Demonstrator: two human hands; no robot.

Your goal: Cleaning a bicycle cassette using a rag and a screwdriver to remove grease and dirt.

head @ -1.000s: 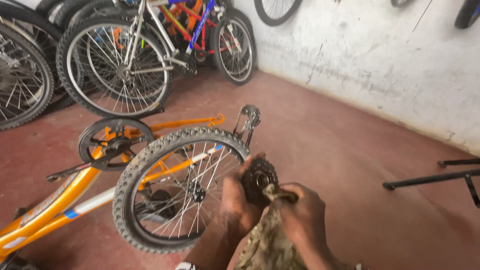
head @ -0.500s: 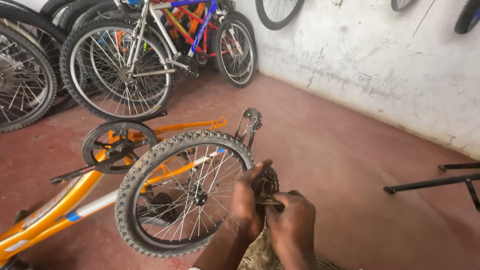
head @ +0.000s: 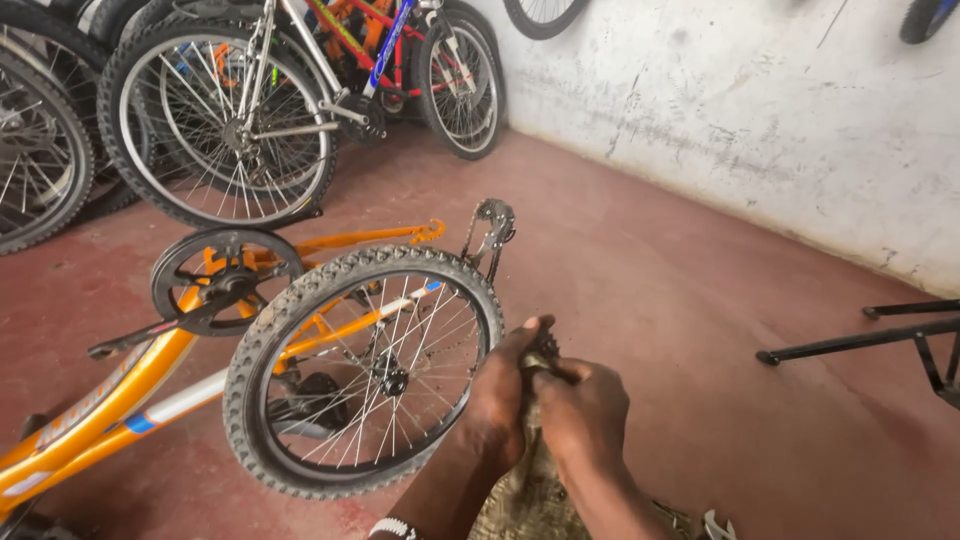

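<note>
My left hand [head: 503,395] and my right hand [head: 583,410] are clasped together around a dark toothed sprocket cluster [head: 545,349], of which only a small part shows between the fingers. A dirty patterned rag [head: 530,490] hangs below both hands. Just left of my hands stands a small knobby bicycle wheel [head: 365,370] with thin spokes. It belongs to an orange bicycle frame [head: 120,400] lying on the red floor, with a black chainring and crank [head: 222,278] and a rear derailleur [head: 490,228] at the frame's end.
Several bicycles lean at the back left, the nearest with a large wheel [head: 215,120]. A stained white wall [head: 760,110] runs along the right. A black metal stand [head: 870,335] lies at the right edge. Small metal tools [head: 715,525] lie by the bottom edge.
My hands have closed more tightly over the sprocket cluster, hiding most of it, and the rag has slipped lower under them. The view shifted slightly.
</note>
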